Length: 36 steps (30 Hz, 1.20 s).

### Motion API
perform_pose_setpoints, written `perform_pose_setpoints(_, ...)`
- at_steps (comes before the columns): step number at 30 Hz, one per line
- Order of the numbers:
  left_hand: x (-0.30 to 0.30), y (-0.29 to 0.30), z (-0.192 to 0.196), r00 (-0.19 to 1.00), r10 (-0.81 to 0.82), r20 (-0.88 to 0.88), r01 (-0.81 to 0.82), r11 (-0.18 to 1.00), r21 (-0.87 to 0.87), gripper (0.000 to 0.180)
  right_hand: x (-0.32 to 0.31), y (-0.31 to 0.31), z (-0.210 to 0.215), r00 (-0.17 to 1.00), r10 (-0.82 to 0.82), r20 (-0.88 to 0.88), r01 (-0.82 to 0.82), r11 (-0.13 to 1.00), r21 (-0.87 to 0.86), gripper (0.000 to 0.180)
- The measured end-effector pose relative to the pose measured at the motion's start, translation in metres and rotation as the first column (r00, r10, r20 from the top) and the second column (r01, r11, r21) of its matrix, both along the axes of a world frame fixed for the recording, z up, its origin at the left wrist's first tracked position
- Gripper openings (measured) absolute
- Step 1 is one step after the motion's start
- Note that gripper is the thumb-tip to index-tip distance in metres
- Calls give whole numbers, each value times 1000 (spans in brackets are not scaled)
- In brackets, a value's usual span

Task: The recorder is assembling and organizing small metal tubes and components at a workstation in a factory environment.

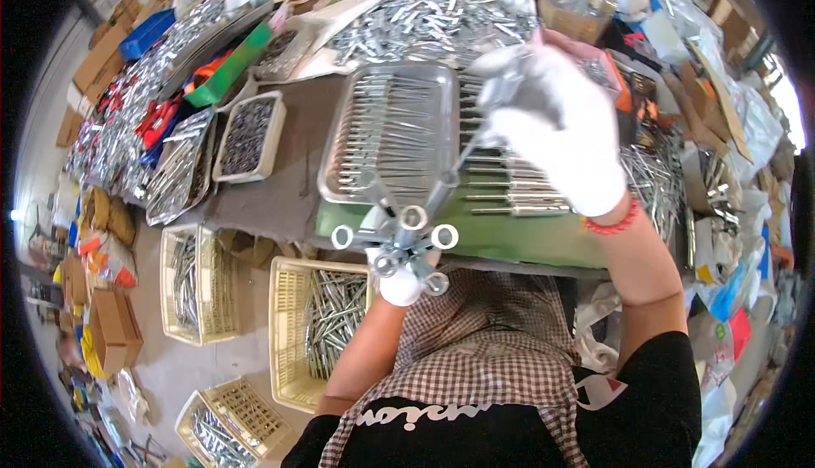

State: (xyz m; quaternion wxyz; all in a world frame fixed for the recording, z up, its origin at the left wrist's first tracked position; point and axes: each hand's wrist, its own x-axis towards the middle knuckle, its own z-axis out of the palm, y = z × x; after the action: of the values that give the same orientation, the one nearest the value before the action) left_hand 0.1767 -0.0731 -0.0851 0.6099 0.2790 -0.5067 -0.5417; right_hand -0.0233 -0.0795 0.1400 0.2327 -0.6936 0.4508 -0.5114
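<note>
My left hand (401,290), in a white glove, is closed round a bundle of several silver metal tubes (413,241), whose round open ends fan outward in front of my apron. My right hand (567,120), gloved too and blurred, is raised over the right side of the table. Its fingers seem pinched on a thin metal rod (469,155) that slants down to one tube's end. Beside it lies a metal tray (328,171) with rows of slim pointed rods (399,132). Under my right hand, several rods with thicker sleeves (528,198) lie side by side.
A green sheet (543,245) covers the table's near edge. Small dark parts fill a white box (273,141) at left. Loose metal parts (433,26) are heaped at the back. Cream crates (280,315) of metal pieces stand on the floor at lower left.
</note>
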Motion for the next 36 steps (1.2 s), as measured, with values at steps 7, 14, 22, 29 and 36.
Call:
perform_pose_setpoints(7,7,-1,8,-701,488,-520,713,490,-501,18,16,-9,-37,993,26,-119,-23,999,27,27)
perform_pose_setpoints(14,9,-5,-7,-766,549,-334,614,471,-634,22,12,-5,-32,947,55,-317,-70,997,-35,28)
perform_pose_setpoints(22,5,-3,23,-680,534,-502,720,356,-596,10,9,-10,-41,956,291,-41,-276,935,222,38)
perform_pose_setpoints(29,0,-7,20,-619,288,-730,766,426,-481,11,20,-1,-64,967,224,-119,-211,971,110,32)
perform_pose_setpoints(36,-3,-3,43,-435,246,-866,837,464,-289,9,-26,15,-15,989,-60,-132,65,997,35,27)
